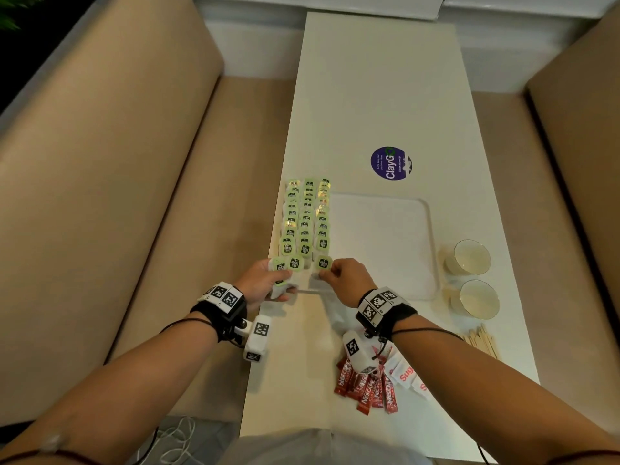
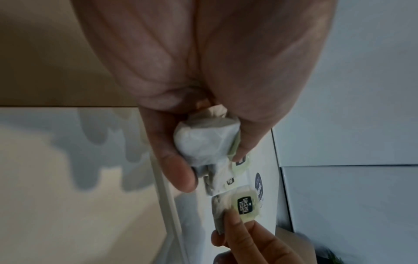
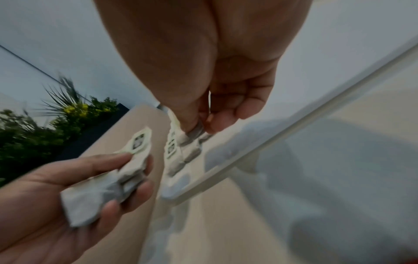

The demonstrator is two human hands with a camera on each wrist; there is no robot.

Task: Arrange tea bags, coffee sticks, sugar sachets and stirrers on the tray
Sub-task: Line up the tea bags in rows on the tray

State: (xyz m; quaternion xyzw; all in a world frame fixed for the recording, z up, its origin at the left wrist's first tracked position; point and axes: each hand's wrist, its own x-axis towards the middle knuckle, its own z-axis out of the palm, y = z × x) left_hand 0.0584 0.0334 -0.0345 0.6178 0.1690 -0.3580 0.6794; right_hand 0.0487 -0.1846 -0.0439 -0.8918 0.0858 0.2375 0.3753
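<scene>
A white tray (image 1: 421, 250) lies on the white table. Tea bags with green tags (image 1: 307, 216) fill its left part in three overlapping rows. My left hand (image 1: 268, 280) grips a small stack of white tea bags (image 2: 205, 141) at the tray's near left corner. My right hand (image 1: 339, 275) pinches one tea bag (image 1: 322, 265) at the near end of the right row, low over the tray. The same bag's tag (image 2: 245, 205) shows in the left wrist view. Red coffee sticks (image 1: 365, 391), white sugar sachets (image 1: 407, 375) and wooden stirrers (image 1: 483, 340) lie on the table near me.
Two paper cups (image 1: 469, 260) (image 1: 478, 298) stand right of the tray. A round purple sticker (image 1: 391, 162) sits on the table beyond it. Beige benches flank the table on both sides. A crumpled clear wrapper (image 1: 335, 310) lies under my right wrist.
</scene>
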